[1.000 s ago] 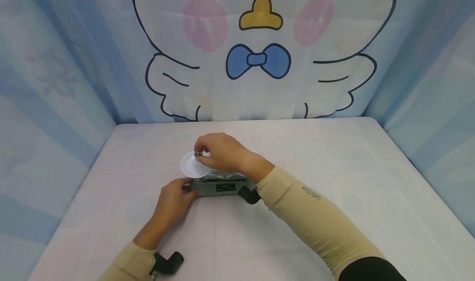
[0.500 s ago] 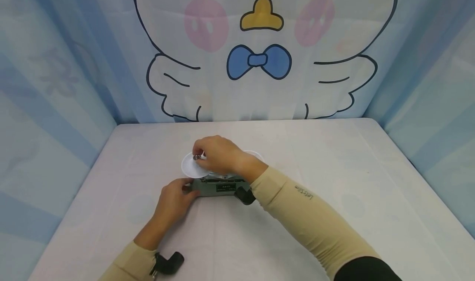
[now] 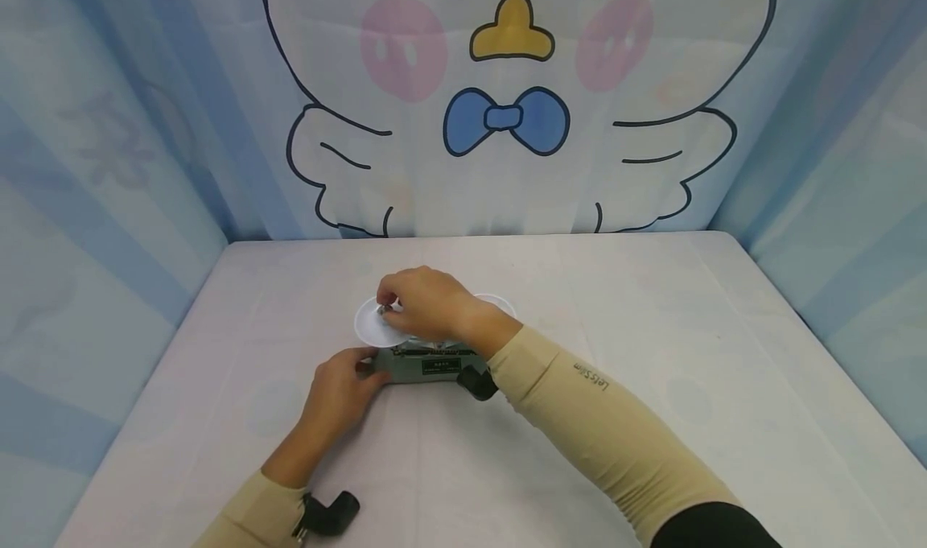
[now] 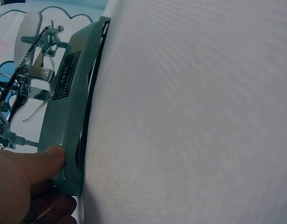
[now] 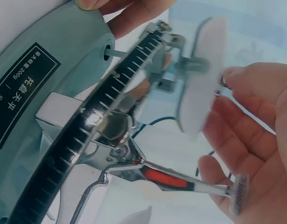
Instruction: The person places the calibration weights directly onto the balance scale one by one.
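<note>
A grey-green tray balance (image 3: 434, 366) with a dark label stands on the table. My left hand (image 3: 338, 399) grips the left end of its base, thumb on the front face; in the left wrist view that thumb (image 4: 45, 163) presses near the base's corner. My right hand (image 3: 427, 302) is over the left white pan (image 3: 369, 331), pinching a small shiny metal piece (image 3: 381, 310). From the right wrist, the piece (image 5: 219, 88) sits at fingertips close against the pan's face (image 5: 204, 79); its kind is mostly hidden by the fingers. The right pan (image 3: 501, 302) is partly behind my right wrist.
A graduated beam (image 5: 82, 126) and metal linkage run across the balance. A rod with a red section (image 5: 167, 178) ends in a ridged knob near my right palm. White cloth covers the table (image 3: 615, 306); patterned curtains (image 3: 130, 129) stand behind and beside it.
My right hand has come down slightly toward the left pan with the metal piece, and its forearm has shifted a little left. The left hand stays on the base.
</note>
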`<state>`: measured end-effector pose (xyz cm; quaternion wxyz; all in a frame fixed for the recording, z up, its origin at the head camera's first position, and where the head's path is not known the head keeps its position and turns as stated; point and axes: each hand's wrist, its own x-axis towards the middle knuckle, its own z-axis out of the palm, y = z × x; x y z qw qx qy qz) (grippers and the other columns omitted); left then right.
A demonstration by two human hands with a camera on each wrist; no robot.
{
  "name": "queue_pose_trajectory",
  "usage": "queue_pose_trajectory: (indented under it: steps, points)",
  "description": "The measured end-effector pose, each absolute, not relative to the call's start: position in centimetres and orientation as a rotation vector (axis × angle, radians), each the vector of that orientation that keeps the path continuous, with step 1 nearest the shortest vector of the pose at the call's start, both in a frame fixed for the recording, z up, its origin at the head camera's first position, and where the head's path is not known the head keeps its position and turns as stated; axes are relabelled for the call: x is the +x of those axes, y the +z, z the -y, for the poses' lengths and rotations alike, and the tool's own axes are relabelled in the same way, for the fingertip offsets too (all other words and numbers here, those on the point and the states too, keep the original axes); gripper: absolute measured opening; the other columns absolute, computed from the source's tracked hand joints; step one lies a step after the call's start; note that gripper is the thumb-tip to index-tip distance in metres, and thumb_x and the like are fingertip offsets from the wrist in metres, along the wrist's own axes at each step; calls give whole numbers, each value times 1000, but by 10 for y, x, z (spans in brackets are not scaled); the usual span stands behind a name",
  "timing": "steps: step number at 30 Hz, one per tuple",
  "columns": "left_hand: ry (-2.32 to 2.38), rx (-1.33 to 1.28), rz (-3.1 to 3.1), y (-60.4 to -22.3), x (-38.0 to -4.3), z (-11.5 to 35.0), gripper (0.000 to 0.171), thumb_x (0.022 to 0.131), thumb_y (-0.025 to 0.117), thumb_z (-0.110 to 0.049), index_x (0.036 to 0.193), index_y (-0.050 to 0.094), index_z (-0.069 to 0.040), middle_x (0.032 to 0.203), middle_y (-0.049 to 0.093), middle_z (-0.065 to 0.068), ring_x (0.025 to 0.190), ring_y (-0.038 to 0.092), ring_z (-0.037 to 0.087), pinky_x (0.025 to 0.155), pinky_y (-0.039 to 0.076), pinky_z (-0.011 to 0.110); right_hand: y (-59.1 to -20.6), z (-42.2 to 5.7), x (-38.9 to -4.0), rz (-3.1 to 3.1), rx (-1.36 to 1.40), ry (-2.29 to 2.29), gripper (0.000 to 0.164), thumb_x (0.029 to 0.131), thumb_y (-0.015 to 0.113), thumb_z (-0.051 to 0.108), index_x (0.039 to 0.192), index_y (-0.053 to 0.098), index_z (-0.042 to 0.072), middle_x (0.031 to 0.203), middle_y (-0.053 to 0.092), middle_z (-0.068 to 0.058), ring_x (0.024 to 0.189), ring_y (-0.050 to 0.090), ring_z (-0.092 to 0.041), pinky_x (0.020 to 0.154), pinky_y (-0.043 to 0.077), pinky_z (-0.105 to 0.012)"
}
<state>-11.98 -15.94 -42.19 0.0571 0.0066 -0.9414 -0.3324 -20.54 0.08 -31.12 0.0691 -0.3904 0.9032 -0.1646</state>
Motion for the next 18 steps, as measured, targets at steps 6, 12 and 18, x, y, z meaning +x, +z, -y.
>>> queue_pose_trajectory:
  steps: [6,12,18]
  points:
    - [-1019,16,2851,-420,-118,159,40,84,79,-10,118,67,7,109,70,20,99,67,35,85,54,50,-309,-6,-206,-2712,-1170,-574,30,99,65,26,124,67,10,118,68,-3,103,61,-16,90,52,-29]
    - [-1033,42,2868,-419,-119,157,41,85,78,-9,121,66,7,113,69,21,102,67,35,87,54,50,-308,-18,-206,-2729,-1148,-630,32,99,65,25,126,66,10,123,66,-4,109,60,-18,94,51,-30]
    - [-1030,79,2885,-419,-119,154,42,86,78,-9,123,64,7,116,68,21,104,66,35,88,54,50,-304,-35,-206,-2766,-1136,-709,31,98,67,21,126,65,8,124,65,-5,113,60,-20,95,51,-30]
